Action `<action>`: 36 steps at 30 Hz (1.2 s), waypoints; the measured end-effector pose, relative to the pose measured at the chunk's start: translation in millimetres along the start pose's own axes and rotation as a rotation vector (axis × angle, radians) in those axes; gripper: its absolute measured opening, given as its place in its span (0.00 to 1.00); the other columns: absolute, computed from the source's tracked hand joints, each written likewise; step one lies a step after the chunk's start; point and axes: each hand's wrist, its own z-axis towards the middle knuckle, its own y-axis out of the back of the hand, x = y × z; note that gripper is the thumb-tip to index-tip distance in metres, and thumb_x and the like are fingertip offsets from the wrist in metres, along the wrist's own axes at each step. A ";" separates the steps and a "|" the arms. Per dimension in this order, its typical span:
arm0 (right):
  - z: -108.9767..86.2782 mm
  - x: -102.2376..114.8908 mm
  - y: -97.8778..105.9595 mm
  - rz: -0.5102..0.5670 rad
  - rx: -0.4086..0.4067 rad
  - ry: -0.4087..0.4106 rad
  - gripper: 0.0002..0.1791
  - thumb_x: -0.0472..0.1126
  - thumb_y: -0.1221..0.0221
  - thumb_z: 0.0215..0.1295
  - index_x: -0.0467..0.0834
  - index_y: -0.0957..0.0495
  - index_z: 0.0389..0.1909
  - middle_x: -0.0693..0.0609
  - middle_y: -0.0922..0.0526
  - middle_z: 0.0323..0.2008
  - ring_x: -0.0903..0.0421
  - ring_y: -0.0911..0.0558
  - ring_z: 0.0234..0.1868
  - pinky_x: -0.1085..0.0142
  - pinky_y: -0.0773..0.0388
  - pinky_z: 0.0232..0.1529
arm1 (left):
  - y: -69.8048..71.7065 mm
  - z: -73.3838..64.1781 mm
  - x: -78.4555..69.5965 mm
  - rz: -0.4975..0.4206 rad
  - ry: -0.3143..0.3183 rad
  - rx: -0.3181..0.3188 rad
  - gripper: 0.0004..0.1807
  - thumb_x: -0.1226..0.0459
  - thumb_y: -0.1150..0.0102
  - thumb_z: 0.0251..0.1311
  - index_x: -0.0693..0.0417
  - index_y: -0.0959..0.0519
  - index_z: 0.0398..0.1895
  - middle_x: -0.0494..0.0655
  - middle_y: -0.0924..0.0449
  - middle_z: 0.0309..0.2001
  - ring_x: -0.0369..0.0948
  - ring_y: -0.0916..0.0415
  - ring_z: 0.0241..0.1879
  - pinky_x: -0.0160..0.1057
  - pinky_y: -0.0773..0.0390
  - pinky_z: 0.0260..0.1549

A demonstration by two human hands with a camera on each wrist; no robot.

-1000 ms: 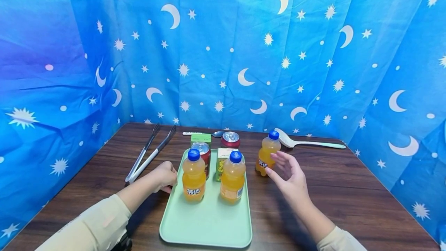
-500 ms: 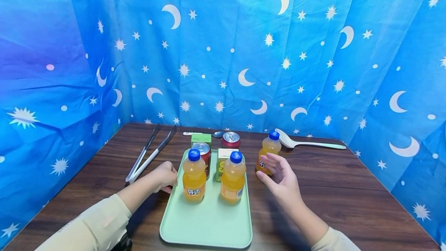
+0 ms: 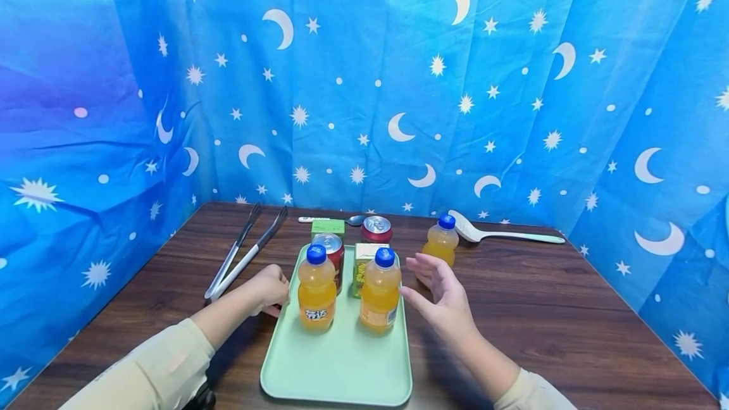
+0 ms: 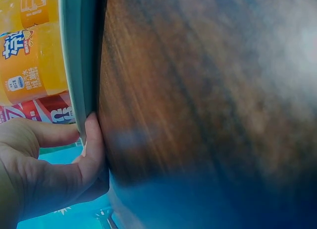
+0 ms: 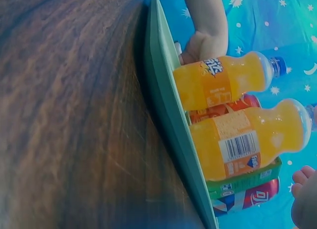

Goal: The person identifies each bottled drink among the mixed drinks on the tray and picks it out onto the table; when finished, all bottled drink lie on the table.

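Dark table (image 3: 569, 315) bears green tray (image 3: 336, 366) — probably stiff, heavy when loaded, best taken from both long sides. My right hand (image 3: 441, 299) hovers empty, fingers parted; left hand (image 3: 270, 288) pinches tray edge. Two upright bottles (image 3: 317, 299) aboard — likely tippy.

Left hand (image 3: 271, 288) pinching, right hand (image 3: 448, 302) relaxed, fingers (image 3: 431, 266) gently curved, thumb (image 3: 416, 299) apart, both forearms (image 3: 229, 310) angled inward

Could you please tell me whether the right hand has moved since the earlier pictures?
Yes: in the head view, the right hand has moved left, closer to the unmoved green tray.
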 end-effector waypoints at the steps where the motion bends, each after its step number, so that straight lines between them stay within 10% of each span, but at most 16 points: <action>1: 0.0 -0.3 -1.0 0.006 0.006 -0.006 0.31 0.40 0.34 0.55 0.45 0.35 0.59 0.50 0.25 0.55 0.54 0.27 0.58 0.67 0.34 0.58 | -0.1 0.0 0.4 0.000 0.001 0.000 0.10 0.80 0.48 0.51 0.63 0.36 0.27 0.54 0.35 0.28 0.43 0.29 0.22 0.41 0.20 0.20; 36: 4.0 -5.8 -33.3 -0.061 -0.001 -0.093 0.37 0.42 0.27 0.46 0.46 0.33 0.57 0.52 0.27 0.54 0.57 0.25 0.55 0.55 0.30 0.57 | 1.4 0.6 1.1 -0.010 0.000 0.009 0.10 0.81 0.48 0.51 0.65 0.36 0.32 0.55 0.33 0.31 0.45 0.28 0.26 0.42 0.19 0.22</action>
